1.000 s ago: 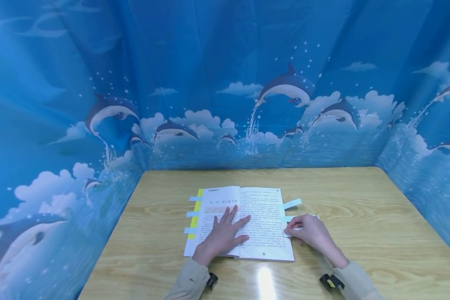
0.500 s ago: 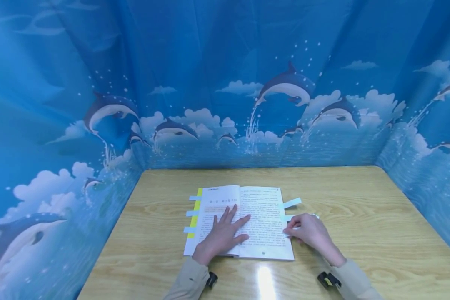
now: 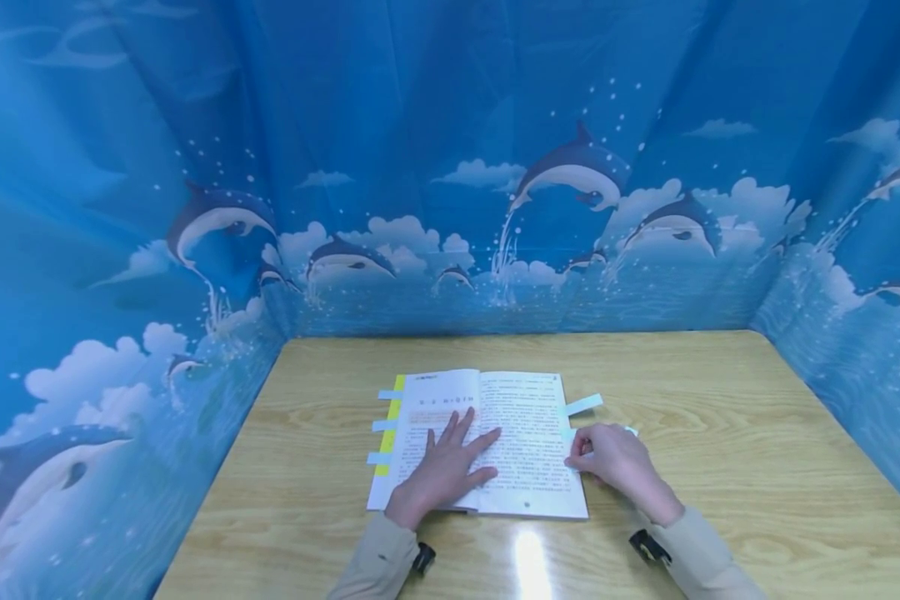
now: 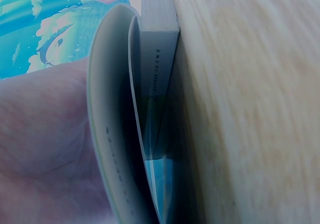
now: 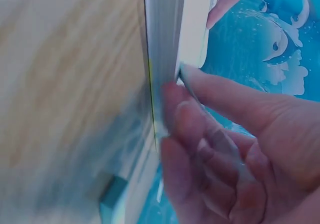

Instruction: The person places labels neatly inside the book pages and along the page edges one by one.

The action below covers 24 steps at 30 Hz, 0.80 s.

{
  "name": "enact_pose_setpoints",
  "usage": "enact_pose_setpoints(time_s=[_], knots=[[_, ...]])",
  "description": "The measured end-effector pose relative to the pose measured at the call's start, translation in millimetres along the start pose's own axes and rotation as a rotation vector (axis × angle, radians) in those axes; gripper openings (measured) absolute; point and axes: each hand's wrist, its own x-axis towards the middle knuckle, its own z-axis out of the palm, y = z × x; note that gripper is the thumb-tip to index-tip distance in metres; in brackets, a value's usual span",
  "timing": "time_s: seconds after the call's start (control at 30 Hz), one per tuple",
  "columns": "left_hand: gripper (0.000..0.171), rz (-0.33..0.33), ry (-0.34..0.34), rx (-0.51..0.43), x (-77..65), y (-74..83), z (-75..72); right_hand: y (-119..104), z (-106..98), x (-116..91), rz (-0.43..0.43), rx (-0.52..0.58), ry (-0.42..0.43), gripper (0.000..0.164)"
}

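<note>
An open book [image 3: 525, 400] with printed pages lies on the table. My left hand [image 3: 446, 471] rests palm down across the left page and the gutter, fingers spread. In the left wrist view, the near page edge [image 4: 100, 114] curls up beside the palm. My right hand [image 3: 618, 458] is at the right page's outer edge, thumb and fingertips pinching a thin pale sticky tab [image 5: 222, 136], mostly hidden by the fingers. Above that hand, a light blue sticky tab [image 3: 585, 406] sticks out of the page edge at a slant; another is partly covered by the hand.
Several light blue tabs [image 3: 384, 427] project from the book's left edge over a yellow strip [image 3: 393, 412]. The wooden table [image 3: 720, 417] is bordered at the back and sides by a blue dolphin-print curtain [image 3: 435, 167].
My right hand has shifted slightly up along the page edge, and its forearm has moved a little left. The white piece seen earlier under its fingertips is now less visible. My left hand stays put.
</note>
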Motion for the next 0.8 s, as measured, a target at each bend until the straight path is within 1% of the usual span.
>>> enact_pose_setpoints(time_s=[0.17,0.3,0.53,0.67,0.8], knots=[[0.058,0.001,-0.004,0.001,-0.2,0.6,-0.5,5.0,-1.3,0.5,-0.046,-0.064,0.014,0.026],[0.058,-0.003,-0.01,0.005,-0.2,0.6,-0.5,11.9,0.8,1.0,-0.061,-0.077,-0.019,0.03],[0.057,0.002,-0.008,0.01,-1.2,-0.4,-2.0,17.1,1.9,3.8,-0.044,-0.104,-0.079,0.036],[0.057,0.002,-0.008,0.003,-1.3,-0.1,-2.2,17.7,1.7,2.3,-0.058,-0.109,-0.066,0.037],[0.057,0.0,-0.009,-0.002,-1.1,-0.7,-1.5,17.5,0.2,-1.5,-0.043,-0.096,-0.053,0.036]])
